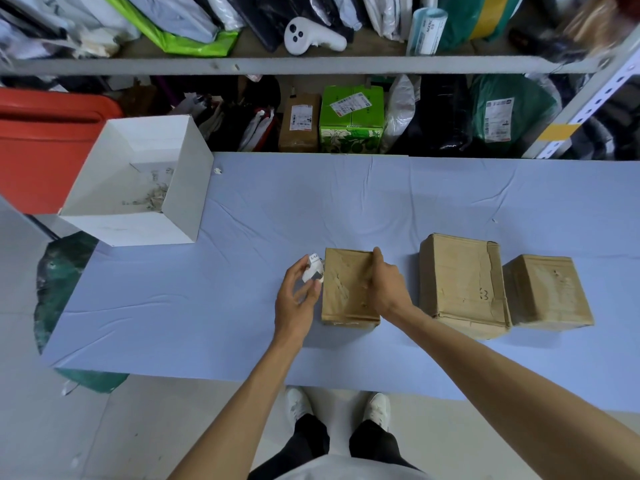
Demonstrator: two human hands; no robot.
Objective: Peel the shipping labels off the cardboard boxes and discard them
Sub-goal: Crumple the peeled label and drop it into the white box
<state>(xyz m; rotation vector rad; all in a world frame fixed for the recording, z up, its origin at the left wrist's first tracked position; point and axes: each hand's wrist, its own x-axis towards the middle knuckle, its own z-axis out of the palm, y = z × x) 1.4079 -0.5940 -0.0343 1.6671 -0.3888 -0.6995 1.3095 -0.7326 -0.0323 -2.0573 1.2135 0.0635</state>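
Three brown cardboard boxes stand in a row on the blue-covered table. The left box has a bare, scuffed top, and my right hand rests on it with fingers over its far right edge. Just left of that box, my left hand pinches a crumpled white shipping label between its fingertips. The middle box and the right box show no labels on top.
An open white box holding paper scraps sits at the table's far left corner. A small white scrap lies beside it. Behind the table, shelves hold labelled parcels and bags. A red bin stands at the left.
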